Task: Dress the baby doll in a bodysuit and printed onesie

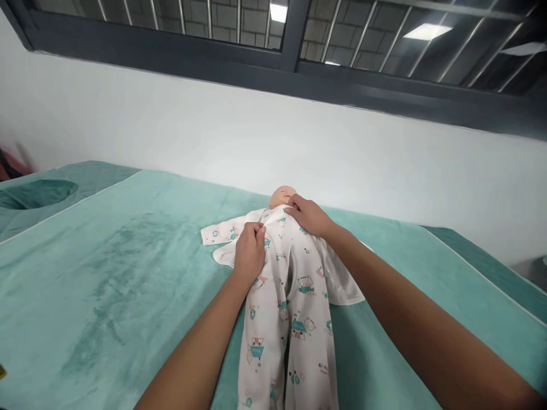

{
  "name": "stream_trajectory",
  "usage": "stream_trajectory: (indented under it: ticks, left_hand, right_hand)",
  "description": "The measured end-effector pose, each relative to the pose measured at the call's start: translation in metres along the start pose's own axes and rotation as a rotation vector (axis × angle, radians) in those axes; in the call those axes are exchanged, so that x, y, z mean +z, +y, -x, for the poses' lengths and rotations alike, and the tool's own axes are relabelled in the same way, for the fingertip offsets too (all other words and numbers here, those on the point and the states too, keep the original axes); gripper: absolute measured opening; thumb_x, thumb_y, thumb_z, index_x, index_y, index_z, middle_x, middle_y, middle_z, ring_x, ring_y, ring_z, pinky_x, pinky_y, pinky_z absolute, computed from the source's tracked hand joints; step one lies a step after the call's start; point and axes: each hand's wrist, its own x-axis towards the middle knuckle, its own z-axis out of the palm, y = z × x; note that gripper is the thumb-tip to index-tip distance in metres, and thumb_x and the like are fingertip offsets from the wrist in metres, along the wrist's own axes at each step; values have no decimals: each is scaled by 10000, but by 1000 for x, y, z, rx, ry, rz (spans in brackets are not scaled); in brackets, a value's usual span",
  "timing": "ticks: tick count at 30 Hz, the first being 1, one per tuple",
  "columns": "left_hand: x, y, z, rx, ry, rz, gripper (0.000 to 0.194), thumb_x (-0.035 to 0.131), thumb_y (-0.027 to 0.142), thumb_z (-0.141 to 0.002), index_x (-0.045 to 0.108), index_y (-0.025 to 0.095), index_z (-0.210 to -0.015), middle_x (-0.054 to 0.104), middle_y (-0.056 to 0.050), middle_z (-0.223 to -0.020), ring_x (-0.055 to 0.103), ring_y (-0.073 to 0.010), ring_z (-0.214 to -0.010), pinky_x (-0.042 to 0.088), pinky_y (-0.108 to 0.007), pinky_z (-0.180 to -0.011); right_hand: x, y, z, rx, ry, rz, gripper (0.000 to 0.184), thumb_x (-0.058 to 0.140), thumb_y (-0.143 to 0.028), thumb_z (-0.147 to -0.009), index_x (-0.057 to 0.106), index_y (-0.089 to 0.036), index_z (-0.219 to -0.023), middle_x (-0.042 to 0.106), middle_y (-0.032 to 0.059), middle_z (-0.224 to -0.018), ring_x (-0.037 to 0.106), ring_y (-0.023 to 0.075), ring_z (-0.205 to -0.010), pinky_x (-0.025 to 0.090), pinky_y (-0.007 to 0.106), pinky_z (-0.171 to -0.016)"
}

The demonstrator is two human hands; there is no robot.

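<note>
A baby doll (282, 196) lies on its back, its head toward the wall and only the head showing above the clothing. Over its body is a white baby romper (280, 273) printed with small bears and teal and pink figures. One sleeve stretches out to the left; the legs run down toward me. My left hand (251, 250) is closed, pinching the romper's cloth at the chest. Up at the collar, close to the doll's chin, my right hand (311, 215) has its fingers curled on the romper's neckline; its fingertips are partly hidden.
Beneath the doll is a teal padded bed cover (141, 285) with white piping. An oval hole (38, 195) opens in the bed at the far left. Behind the bed stands a white wall (192, 125), with a dark-framed window (294, 34) and metal bars above.
</note>
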Motion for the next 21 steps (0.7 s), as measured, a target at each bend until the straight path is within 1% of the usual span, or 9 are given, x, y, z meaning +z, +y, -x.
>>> stream_trajectory:
  ticks: [2, 4, 8, 10, 14, 16, 17, 19, 21]
  left_hand:
    - [-1, 1, 0, -52, 43, -44, 147, 373, 330, -949, 436, 227, -864, 624, -47, -919, 582, -206, -849, 407, -314, -740]
    - [-2, 2, -3, -84, 79, -95, 140, 365, 326, -950, 427, 230, -869, 598, -32, -830, 568, -207, -775, 388, -303, -683]
    - [-9, 1, -9, -126, 142, -157, 122, 373, 301, -943, 416, 230, -854, 534, -1, -742, 518, -186, -699, 359, -285, -644]
    - [-13, 0, -11, -141, 133, -126, 149, 402, 324, -933, 426, 227, -821, 524, 14, -723, 502, -168, -684, 362, -273, -643]
    - [-20, -2, -11, -181, 41, -15, 283, 441, 426, -907, 463, 216, -719, 531, 30, -672, 505, -143, -661, 392, -247, -634]
    - [-23, -3, -10, -216, 27, -48, 272, 431, 409, -908, 517, 212, -741, 587, 17, -704, 546, -150, -696, 409, -252, -657]
    - [-24, -4, -10, -227, -3, -94, 237, 438, 376, -903, 553, 211, -779, 628, 5, -746, 573, -159, -732, 418, -260, -679]
    - [-26, -6, -8, -203, -134, -248, 184, 449, 300, -884, 613, 215, -883, 692, -33, -876, 617, -194, -834, 432, -291, -730]
    - [-26, -7, -6, -136, -294, -426, 228, 432, 243, -870, 641, 214, -956, 709, -83, -981, 633, -247, -918, 438, -339, -762]
  right_hand:
    - [1, -5, -6, 23, 2, 99, 185, 434, -406, -880, 458, -229, -831, 551, -2, -696, 493, 189, -649, 310, 278, -598]
    - [1, -7, -10, 52, 12, 116, 172, 431, -394, -876, 455, -229, -832, 559, 8, -714, 496, 193, -657, 303, 278, -593]
    - [4, -5, -10, 116, 26, -7, 183, 481, -393, -837, 466, -225, -766, 557, 0, -738, 497, 178, -687, 324, 273, -614]
    - [6, -6, -7, 151, 29, -60, 222, 500, -410, -820, 456, -222, -709, 534, -12, -711, 481, 169, -683, 326, 273, -618]
    - [9, -10, -4, 228, 54, -161, 284, 550, -455, -775, 445, -217, -662, 511, -24, -695, 453, 157, -675, 326, 271, -608]
    - [13, -10, -1, 246, 106, -238, 247, 560, -432, -765, 481, -215, -677, 541, -22, -718, 474, 160, -696, 352, 276, -632]
    - [16, -9, 3, 248, 155, -282, 212, 550, -411, -772, 511, -214, -702, 565, -18, -741, 497, 165, -718, 373, 283, -659]
    - [24, -3, 16, 234, 272, -376, 174, 511, -380, -806, 576, -218, -812, 625, -3, -839, 550, 181, -803, 416, 308, -745]
    - [32, 7, 40, 213, 384, -434, 236, 458, -368, -856, 599, -227, -983, 652, 25, -1008, 575, 199, -942, 430, 349, -858]
